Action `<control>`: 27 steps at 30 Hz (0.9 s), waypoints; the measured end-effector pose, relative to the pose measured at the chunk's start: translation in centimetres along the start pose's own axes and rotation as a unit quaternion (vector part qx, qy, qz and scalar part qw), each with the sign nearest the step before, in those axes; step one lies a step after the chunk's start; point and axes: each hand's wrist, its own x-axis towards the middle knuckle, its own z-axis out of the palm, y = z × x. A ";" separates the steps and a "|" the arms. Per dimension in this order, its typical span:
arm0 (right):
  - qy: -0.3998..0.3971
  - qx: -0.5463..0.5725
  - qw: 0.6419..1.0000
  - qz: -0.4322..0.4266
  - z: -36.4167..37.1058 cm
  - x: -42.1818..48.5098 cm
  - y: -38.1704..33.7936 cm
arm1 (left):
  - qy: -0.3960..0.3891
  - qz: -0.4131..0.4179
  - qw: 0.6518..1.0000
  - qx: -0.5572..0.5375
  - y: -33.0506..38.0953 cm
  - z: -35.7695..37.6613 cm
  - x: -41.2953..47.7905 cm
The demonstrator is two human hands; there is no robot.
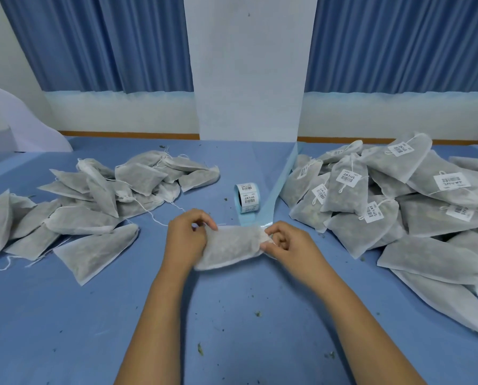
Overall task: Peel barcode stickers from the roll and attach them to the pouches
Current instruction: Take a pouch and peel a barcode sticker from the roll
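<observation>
A grey mesh pouch (228,247) lies crosswise on the blue table in front of me, with no sticker showing on it. My left hand (186,237) grips its left end, fingers curled over the top edge. My right hand (286,243) pinches its right end between thumb and fingers. Just behind the pouch stands the roll of barcode stickers (247,197) on pale blue backing. Its empty backing strip (276,187) trails past my right hand and back toward the wall.
A heap of unlabelled pouches (93,201) with loose strings covers the left of the table. A larger heap of pouches bearing barcode stickers (385,201) fills the right. Herb crumbs dot the blue table cover (232,329). A white pillar (248,79) and blue curtains stand behind.
</observation>
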 end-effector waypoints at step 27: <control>0.263 -0.114 0.935 -0.208 -2.6 0.0 -0.3 | -0.196 0.131 0.965 -0.118 2.7 3.5 -3.3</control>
